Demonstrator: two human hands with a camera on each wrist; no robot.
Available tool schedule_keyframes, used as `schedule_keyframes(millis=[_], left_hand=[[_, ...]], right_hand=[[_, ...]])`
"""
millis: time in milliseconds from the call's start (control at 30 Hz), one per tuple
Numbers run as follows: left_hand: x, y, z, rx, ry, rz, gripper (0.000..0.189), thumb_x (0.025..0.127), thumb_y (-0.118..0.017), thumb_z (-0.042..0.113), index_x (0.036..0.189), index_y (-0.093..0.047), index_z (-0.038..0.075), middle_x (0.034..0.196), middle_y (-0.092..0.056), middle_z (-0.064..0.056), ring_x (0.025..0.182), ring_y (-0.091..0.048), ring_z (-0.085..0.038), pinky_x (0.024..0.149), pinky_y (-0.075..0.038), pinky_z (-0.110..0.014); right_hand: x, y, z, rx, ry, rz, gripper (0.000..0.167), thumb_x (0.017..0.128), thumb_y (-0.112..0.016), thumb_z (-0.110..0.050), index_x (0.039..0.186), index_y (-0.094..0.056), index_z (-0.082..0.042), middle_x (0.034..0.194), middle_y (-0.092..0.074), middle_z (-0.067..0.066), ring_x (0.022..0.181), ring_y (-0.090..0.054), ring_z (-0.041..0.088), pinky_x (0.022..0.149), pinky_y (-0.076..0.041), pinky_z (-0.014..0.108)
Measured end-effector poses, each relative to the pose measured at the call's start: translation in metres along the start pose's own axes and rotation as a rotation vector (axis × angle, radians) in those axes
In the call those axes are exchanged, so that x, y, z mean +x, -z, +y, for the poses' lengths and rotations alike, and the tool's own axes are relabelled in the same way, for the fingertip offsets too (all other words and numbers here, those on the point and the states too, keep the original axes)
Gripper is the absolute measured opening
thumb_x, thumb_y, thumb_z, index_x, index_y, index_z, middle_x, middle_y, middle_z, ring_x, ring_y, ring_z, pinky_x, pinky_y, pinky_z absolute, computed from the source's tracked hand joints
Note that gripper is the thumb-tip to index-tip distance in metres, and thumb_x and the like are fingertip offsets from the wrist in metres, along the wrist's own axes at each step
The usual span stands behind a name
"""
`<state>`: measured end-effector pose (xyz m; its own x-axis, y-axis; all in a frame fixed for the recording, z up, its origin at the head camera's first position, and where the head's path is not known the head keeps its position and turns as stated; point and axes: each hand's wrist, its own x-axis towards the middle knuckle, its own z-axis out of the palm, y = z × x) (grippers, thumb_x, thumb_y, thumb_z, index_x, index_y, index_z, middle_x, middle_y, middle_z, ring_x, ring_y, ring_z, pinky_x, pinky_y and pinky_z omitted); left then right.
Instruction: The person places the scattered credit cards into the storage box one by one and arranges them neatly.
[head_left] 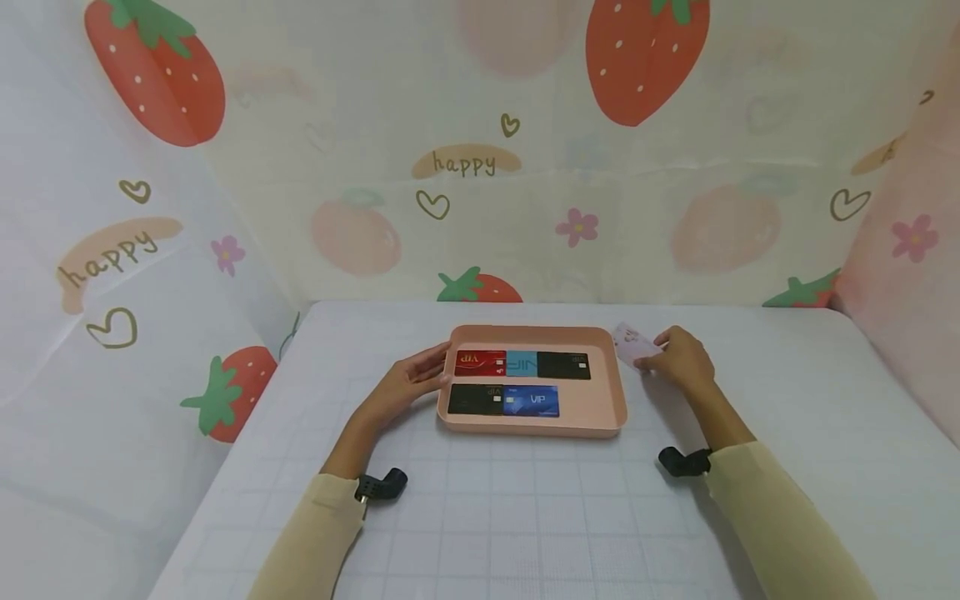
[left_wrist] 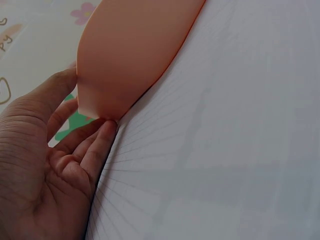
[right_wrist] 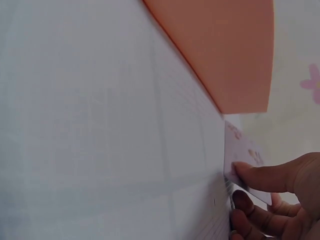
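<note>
A pink tray (head_left: 532,427) lies on the table with VIP cards in two rows. Its far row has a red card (head_left: 480,363), a light blue card (head_left: 522,363) and a black card (head_left: 564,366); its near row, another black card (head_left: 476,399) and a blue card (head_left: 531,401). My left hand (head_left: 408,383) touches the tray's left end, fingers fairly straight, fingertips at the outer wall (left_wrist: 135,55). Just beyond the tray's right side, my right hand (head_left: 681,360) pinches a pale patterned card (right_wrist: 242,150) between thumb and fingers, tilted off the tabletop.
A white checked cloth (head_left: 525,517) covers the table. Behind it hangs a printed curtain (head_left: 630,167) with strawberries, hearts and flowers, and similar sheets close in both sides. Each wrist carries a black camera mount (head_left: 382,485).
</note>
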<state>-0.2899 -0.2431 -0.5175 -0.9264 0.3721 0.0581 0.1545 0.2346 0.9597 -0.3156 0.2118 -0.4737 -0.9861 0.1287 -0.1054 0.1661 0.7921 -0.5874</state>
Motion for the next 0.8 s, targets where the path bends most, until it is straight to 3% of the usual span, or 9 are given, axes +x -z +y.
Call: schedule_keyframes(millis=[300,567,800], left_hand=[[0.002,0.001,-0.002,0.018,-0.010,-0.003,0.066,0.097,-0.071,0.019,0.156,-0.042,0.016,0.158,-0.043,-0.007,0.142,-0.046,-0.026,0.112,-0.041,-0.036],[0.003,0.002,-0.002,0.019,-0.022,-0.011,0.065,0.098,-0.070,0.020,0.156,-0.042,0.018,0.158,-0.042,-0.006,0.142,-0.046,-0.026,0.113,-0.040,-0.038],[0.002,0.002,-0.004,0.001,-0.019,-0.014,0.066,0.098,-0.070,0.017,0.157,-0.041,0.014,0.159,-0.040,-0.009,0.143,-0.044,-0.028,0.114,-0.039,-0.039]], right_hand=[[-0.004,-0.002,0.005,0.229,0.074,0.060,0.039,0.088,-0.072,-0.003,0.119,-0.053,0.012,0.116,-0.062,0.036,0.076,-0.069,0.024,0.057,-0.055,0.021],[-0.009,-0.004,0.008,0.325,0.002,0.065,0.041,0.093,-0.068,-0.004,0.126,-0.050,0.011,0.129,-0.056,0.038,0.091,-0.068,0.031,0.060,-0.058,0.019],[-0.014,-0.001,0.010,0.382,0.044,0.071,0.039,0.093,-0.070,-0.002,0.124,-0.051,0.012,0.118,-0.063,0.037,0.064,-0.068,0.011,0.057,-0.059,0.022]])
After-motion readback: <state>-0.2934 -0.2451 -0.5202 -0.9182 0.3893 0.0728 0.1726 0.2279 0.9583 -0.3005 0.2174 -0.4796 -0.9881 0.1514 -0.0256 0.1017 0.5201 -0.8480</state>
